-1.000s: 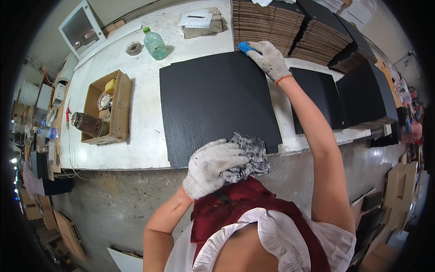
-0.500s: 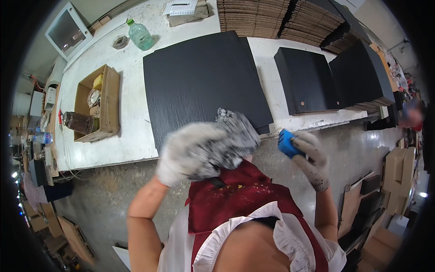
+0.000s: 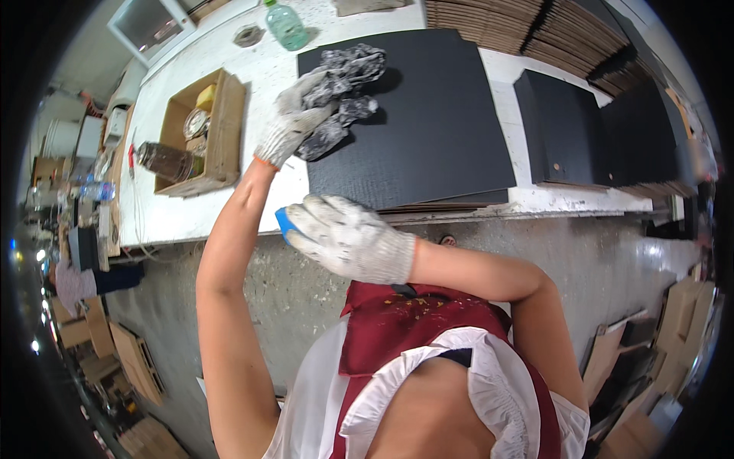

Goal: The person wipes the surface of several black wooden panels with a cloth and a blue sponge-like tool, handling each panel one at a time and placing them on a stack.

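Note:
My left hand (image 3: pixel 294 118), in a white knit glove, grips a crumpled black-and-white rag (image 3: pixel 348 76) over the left part of a black wood-grain panel (image 3: pixel 428 122). The panel lies on top of others on the white table. In front of the table edge, my right hand (image 3: pixel 348 237), in a smudged white glove, is closed around a small blue block (image 3: pixel 285 224). Only one end of the block shows past the fingers; the rest is hidden by the glove.
Left of the panel stands a cardboard box (image 3: pixel 229 138) with a brown jar (image 3: pixel 164 161) leaning out of it. A green-capped bottle (image 3: pixel 287 27) is farther back. Stacked black panels (image 3: pixel 562 138) sit at the right, with a tall pile of brown-edged boards (image 3: pixel 489 23) behind.
My left hand has carried the rag forward and left onto the panel. My right hand has swung left across my front with the blue block. The view has shifted slightly.

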A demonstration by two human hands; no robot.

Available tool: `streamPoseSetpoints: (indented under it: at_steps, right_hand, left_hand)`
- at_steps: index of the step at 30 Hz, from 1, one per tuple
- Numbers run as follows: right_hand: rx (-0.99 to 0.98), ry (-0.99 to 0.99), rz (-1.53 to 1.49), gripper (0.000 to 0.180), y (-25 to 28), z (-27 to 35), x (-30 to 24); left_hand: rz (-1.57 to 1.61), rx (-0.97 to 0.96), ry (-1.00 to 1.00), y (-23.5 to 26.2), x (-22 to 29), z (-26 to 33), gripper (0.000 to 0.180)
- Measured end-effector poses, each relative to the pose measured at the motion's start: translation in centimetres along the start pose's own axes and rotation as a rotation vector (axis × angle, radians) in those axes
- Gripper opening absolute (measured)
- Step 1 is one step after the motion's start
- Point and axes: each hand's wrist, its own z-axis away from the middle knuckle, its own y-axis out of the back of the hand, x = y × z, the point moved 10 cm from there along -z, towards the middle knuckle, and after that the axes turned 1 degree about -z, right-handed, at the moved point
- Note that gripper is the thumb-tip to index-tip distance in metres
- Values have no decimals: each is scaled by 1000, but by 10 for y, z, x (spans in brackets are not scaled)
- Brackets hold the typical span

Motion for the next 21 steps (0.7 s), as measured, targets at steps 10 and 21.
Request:
streamPoseSetpoints:
  at_steps: [10, 21]
  right_hand:
    - [-207, -462, 205, 27, 129, 107, 69]
    - [353, -988, -92, 45, 192, 142, 148]
  left_hand:
    - [-174, -44, -107, -6, 12, -2, 53]
    - [108, 121, 32, 8, -7, 0, 55]
